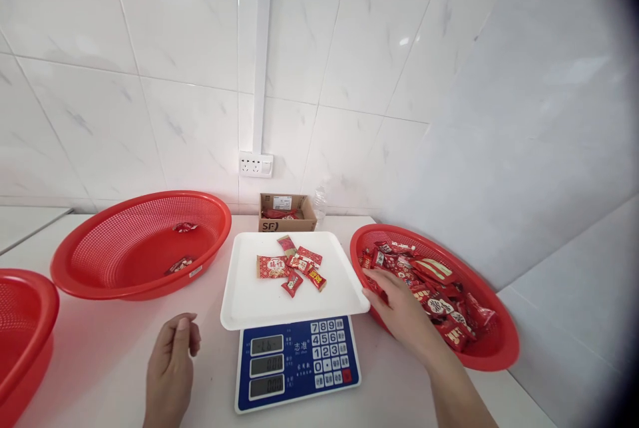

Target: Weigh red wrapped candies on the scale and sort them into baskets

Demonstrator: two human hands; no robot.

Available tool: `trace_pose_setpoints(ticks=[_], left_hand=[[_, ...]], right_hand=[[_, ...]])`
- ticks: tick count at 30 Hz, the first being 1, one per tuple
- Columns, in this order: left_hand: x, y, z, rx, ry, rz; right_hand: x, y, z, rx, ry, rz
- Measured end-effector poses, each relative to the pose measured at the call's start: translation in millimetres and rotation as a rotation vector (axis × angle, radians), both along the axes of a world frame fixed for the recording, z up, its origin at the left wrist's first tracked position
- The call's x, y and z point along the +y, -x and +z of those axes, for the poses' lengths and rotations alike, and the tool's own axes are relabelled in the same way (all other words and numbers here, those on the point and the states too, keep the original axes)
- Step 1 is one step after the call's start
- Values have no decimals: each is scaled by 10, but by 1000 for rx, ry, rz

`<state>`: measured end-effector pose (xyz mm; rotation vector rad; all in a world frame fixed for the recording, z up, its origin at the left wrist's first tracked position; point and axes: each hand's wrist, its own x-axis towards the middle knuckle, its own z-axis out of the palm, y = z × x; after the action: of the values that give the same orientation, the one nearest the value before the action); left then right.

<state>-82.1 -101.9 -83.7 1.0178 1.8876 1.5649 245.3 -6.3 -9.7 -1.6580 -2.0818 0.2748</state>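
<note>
Left hand (172, 365): nearest the viewer, resting on the white tabletop (114, 348), fingers loosely curled, holding nothing.

Blue electronic weighing scale with a white keypad and grey displays (297, 365): just right of the left hand.

Right hand (399, 305): reaching over the near rim into the red perforated plastic basket on the right (499, 348), fingers down among the red-wrapped sweets (439, 288) heaped there; whether they grip a sweet cannot be told.

White rectangular plastic tray (249, 301): sits on the scale, bearing a small cluster of red sweet packets (292, 267) toward its far side.

Large red perforated plastic basket on the left (124, 248): holds two stray wrapped sweets.

Further red basket (20, 328): cut off at the left edge.

Brown cardboard box (287, 213): behind the tray, against the white tiled wall (150, 82).

White wall socket (255, 165): above the box.
</note>
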Motion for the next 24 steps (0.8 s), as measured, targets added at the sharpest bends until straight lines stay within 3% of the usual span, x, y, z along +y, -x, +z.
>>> trace_pose_setpoints(ticks=[2, 4, 6, 8, 11, 14, 16, 20, 24], left_hand=[[-52, 14, 131, 58, -103, 96], [-67, -3, 324, 123, -174, 82], [-14, -65, 550, 217, -149, -47], [113, -170, 758, 342, -77, -261], [391, -366, 944, 573, -26, -593], [673, -544, 969, 777, -13, -854], [829, -633, 940, 889, 24, -942], [1051, -750, 882, 1035, 164, -999], [1148, -796, 856, 1063, 201, -1014]], right_hand=[[-115, -219, -48, 8, 17, -70], [-211, -394, -108, 19, 66, -147], [-275, -501, -168, 32, 128, -197], [-305, -546, -216, 42, 168, -210], [-312, -549, -264, 55, 179, -216], [-314, -541, -278, 55, 180, -234], [-326, -537, -270, 46, 179, -236], [-353, -530, -239, 21, 179, -230], [-356, -536, -247, 6, 148, -213]])
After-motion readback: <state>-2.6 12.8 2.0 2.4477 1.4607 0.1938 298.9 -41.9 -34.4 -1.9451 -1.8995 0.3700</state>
